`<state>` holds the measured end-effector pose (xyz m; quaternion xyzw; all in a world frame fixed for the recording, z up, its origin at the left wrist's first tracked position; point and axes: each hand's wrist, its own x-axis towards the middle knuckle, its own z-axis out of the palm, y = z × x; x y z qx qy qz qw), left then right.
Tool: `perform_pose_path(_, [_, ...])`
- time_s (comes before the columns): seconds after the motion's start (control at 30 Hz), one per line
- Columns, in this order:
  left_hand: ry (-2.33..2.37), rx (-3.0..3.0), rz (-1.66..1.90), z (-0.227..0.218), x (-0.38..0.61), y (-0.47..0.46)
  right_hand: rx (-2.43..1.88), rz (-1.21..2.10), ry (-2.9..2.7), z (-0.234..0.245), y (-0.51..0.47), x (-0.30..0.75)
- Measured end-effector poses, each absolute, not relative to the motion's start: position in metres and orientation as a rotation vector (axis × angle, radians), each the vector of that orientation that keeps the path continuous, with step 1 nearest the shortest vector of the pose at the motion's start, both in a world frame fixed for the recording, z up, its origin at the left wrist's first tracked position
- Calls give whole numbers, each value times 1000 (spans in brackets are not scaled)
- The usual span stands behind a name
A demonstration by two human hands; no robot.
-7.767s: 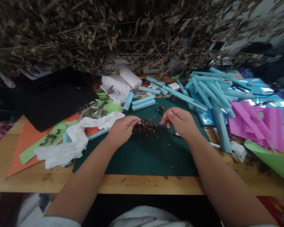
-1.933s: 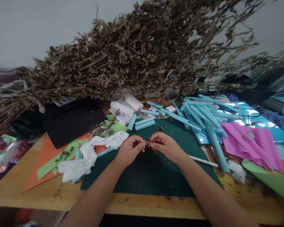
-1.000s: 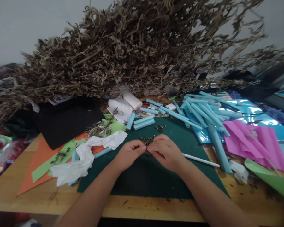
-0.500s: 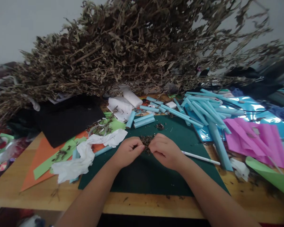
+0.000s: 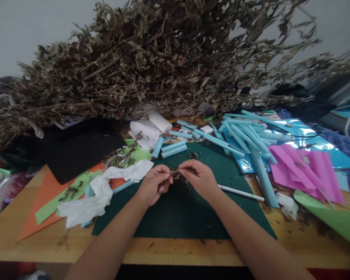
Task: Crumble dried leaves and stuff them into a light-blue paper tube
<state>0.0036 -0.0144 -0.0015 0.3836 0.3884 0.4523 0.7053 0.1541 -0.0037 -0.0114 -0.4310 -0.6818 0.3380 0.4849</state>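
Note:
My left hand (image 5: 153, 186) and my right hand (image 5: 198, 179) meet over a dark green cutting mat (image 5: 177, 210). Both pinch a small clump of dried crumbled leaves (image 5: 177, 175) held between their fingertips just above the mat. The fingers of each hand are curled together round the clump. A thin white stick (image 5: 240, 192) lies on the mat just right of my right wrist.
A huge heap of dried leafy branches (image 5: 151, 66) fills the back. Rolled light blue paper tubes (image 5: 245, 136) lie at right beside pink paper (image 5: 306, 171) and shiny blue foil. Crumpled white tissue (image 5: 96, 192), orange and green sheets and black cloth (image 5: 78, 147) lie left.
Both hands have stayed together on the leaf clump, shifting slightly up and back on the mat. 7.8 s ago they were apart beside a leaf pile, and the camera was tilted lower.

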Motion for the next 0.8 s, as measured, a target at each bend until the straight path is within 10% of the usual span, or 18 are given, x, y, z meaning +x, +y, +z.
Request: perform_pose_path(0.8, [838,926,894,-5,7,-19,-962,1220,-1076,-11,-9,143])
